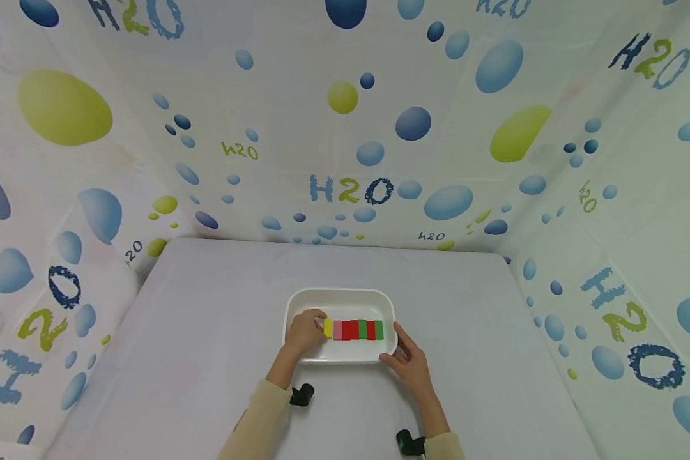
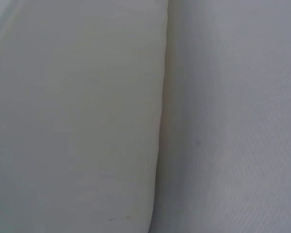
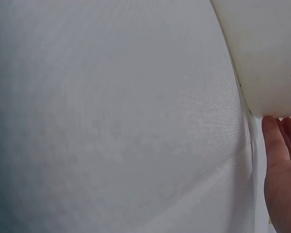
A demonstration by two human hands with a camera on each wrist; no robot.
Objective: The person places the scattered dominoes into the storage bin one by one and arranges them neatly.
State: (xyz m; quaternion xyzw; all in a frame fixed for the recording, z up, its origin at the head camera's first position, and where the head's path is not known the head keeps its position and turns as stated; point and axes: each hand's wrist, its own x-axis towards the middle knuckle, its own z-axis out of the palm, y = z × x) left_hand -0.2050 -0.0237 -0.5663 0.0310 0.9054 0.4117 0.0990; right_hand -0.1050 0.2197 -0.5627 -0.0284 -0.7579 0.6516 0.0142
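Observation:
A white rectangular tray (image 1: 339, 294) lies on the table with a row of small coloured blocks in it. From left to right run a yellow block (image 1: 328, 328), a pink block (image 1: 337, 330), then red blocks (image 1: 350, 330) and green ones (image 1: 379, 329). My left hand (image 1: 306, 332) reaches over the tray's left side and pinches the yellow block at the row's left end. At the near right corner, my right hand (image 1: 413, 365) holds the tray, thumb on the front side and fingers along the right wall. The right wrist view shows the thumb (image 3: 276, 143) against the tray wall.
A white cloth (image 1: 195, 358) covers the table. Behind and at both sides hang white sheets (image 1: 299, 128) with blue and green drop prints. A black wrist camera (image 1: 302, 395) sits by the left wrist, and another black camera (image 1: 409, 442) by the right.

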